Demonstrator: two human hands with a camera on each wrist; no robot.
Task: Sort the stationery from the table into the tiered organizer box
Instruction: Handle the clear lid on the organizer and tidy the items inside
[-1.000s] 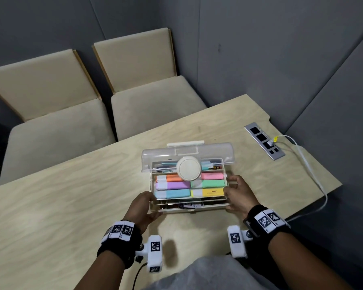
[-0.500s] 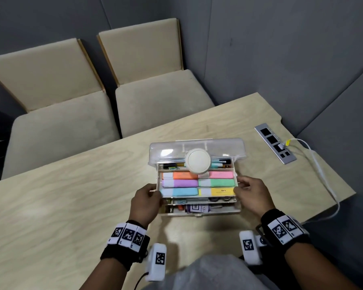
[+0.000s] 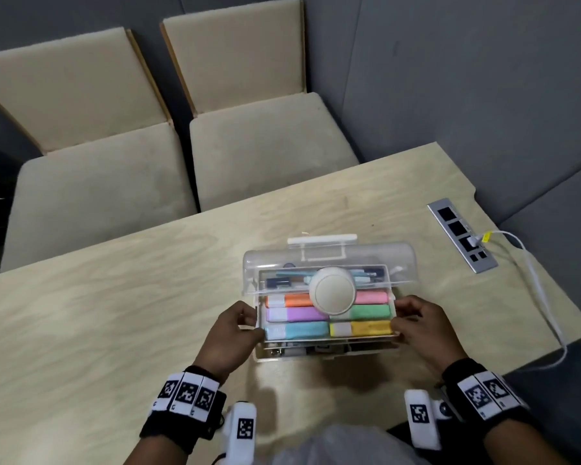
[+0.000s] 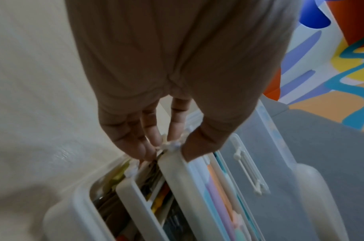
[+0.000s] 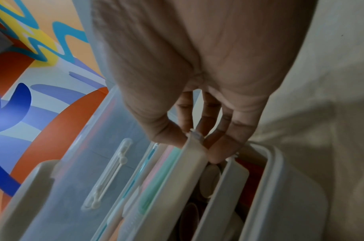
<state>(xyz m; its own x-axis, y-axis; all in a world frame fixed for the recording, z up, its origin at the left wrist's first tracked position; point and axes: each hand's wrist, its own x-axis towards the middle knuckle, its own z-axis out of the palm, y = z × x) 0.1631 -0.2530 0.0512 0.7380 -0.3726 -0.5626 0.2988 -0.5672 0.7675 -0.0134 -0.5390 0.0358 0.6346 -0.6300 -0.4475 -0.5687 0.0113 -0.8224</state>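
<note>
The tiered organizer box (image 3: 326, 353) stands on the wooden table, its clear lid (image 3: 329, 260) tipped open at the back. Pastel highlighters (image 3: 299, 313) fill the upper tray (image 3: 329, 337), and a round cream object (image 3: 332, 293) lies on them. Pens lie in the tier behind. My left hand (image 3: 254, 325) pinches the tray's left end and my right hand (image 3: 398, 317) pinches its right end. The left wrist view shows the left hand (image 4: 168, 146) with thumb and fingers clamped on the tray (image 4: 183, 179) at its hinge. In the right wrist view, the right hand (image 5: 197, 141) does the same on the tray (image 5: 189, 163). Lower tiers show only as slits.
Two beige chairs (image 3: 215, 146) stand beyond the table's far edge. A grey socket strip (image 3: 462, 234) with a white cable (image 3: 544, 297) plugged in lies at the right, near the table's right edge. Grey walls close in behind and to the right.
Both hands moved from the box's lower front corners up to the ends of the highlighter tray. The tray now covers more of the lower tier than half a second ago.
</note>
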